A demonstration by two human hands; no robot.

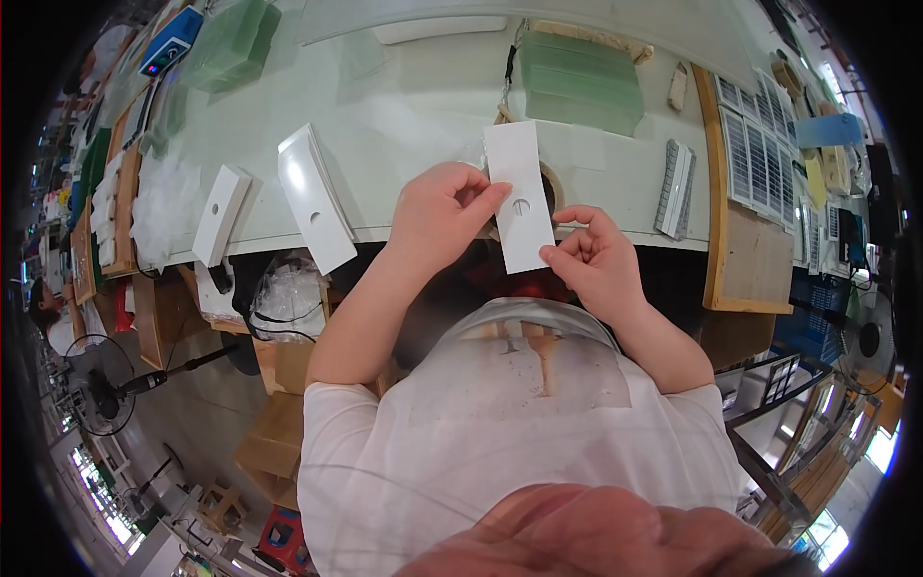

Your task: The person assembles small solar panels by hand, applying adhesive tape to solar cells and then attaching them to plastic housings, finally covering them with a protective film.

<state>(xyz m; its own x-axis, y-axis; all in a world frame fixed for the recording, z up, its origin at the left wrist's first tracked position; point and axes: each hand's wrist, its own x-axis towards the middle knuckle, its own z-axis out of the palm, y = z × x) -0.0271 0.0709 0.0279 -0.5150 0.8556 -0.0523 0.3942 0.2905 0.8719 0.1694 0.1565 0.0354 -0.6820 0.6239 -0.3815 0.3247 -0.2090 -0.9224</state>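
Observation:
My left hand [447,212] is closed on a long white card [517,159], with thumb and index finger pinching its left edge. A round cut-out shows near the card's middle. My right hand [601,264] is at the card's lower right edge; its thumb tip presses on the corner, and its index finger is bent beside the edge. What its other fingers do under the card is hidden. Behind the card, a brown tape roll [551,188] is partly covered. To the left lie a stack of similar white cards [310,192] and a smaller white stack [219,216], each with a round hole.
Green translucent sheets [582,87] are stacked at the far middle, with another green stack [229,48] far left near a blue device [173,40]. Grey-white strips [676,188] lie right, before a wood-edged rack [716,192]. A fan [101,385] stands left, off the table.

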